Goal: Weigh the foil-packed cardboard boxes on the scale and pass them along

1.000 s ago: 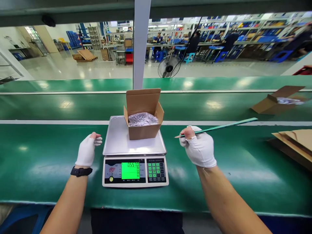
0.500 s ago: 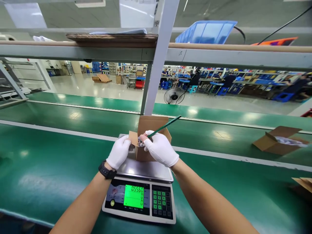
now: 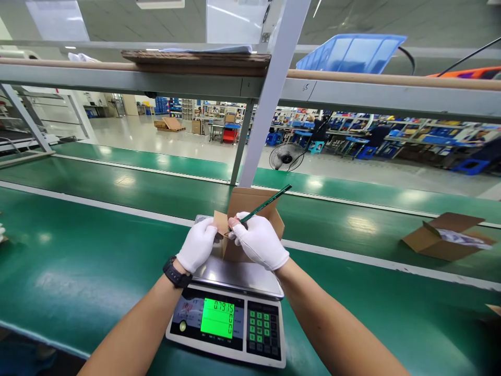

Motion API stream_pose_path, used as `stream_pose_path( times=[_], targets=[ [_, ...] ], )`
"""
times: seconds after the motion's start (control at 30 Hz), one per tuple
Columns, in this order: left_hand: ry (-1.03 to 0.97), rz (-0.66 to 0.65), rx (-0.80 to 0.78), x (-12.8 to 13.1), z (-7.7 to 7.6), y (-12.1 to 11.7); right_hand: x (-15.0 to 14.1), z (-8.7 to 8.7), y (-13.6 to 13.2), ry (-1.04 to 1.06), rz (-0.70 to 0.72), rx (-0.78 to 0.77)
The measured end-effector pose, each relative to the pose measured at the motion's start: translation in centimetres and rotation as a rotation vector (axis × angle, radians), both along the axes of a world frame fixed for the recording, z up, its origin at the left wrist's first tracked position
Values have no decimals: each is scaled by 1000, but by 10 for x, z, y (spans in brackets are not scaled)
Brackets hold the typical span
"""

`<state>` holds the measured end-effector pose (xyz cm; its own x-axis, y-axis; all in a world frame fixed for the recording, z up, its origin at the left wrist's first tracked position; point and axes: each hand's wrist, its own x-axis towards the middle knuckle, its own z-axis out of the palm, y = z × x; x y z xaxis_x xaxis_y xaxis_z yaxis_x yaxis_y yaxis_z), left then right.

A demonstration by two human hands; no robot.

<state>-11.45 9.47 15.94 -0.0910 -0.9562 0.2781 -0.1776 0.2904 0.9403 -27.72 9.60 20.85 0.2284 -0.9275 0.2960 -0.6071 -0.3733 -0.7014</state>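
Observation:
An open cardboard box (image 3: pixel 236 251) stands on the steel pan (image 3: pixel 254 277) of a digital scale (image 3: pixel 226 326). My left hand (image 3: pixel 199 243), in a white glove with a black watch at the wrist, pinches the box's left side flap (image 3: pixel 221 221). In my right hand (image 3: pixel 261 239), also gloved, is a dark green pencil (image 3: pixel 272 199) that slants up to the right. The right fingertips are over the box opening, and my hands hide most of its inside. The scale's green display (image 3: pixel 217 318) appears to read 0.7915.
Another open box (image 3: pixel 444 245) with plastic-wrapped contents sits on the green conveyor (image 3: pixel 360 274) to the right. Behind the scale rises a grey post (image 3: pixel 258 138) supporting a shelf with a blue bin (image 3: pixel 352 54). A fan (image 3: pixel 286 157) and seated people are farther back.
The scale's reading has risen from about 0.5560 to 0.7915. My right fingers have shifted slightly at the box opening, the pencil still in them. The whole view has turned a little left.

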Motion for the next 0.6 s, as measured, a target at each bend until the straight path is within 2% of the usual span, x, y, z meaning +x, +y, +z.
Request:
stream_pose_path(
  times=[0.43,0.6],
  targets=[
    [-9,10,6,0,-1,-1,1,-8,-4,-51,-43,-68],
    [7,11,4,0,-2,0,1,-6,-3,-77,-59,-66]
  ],
)
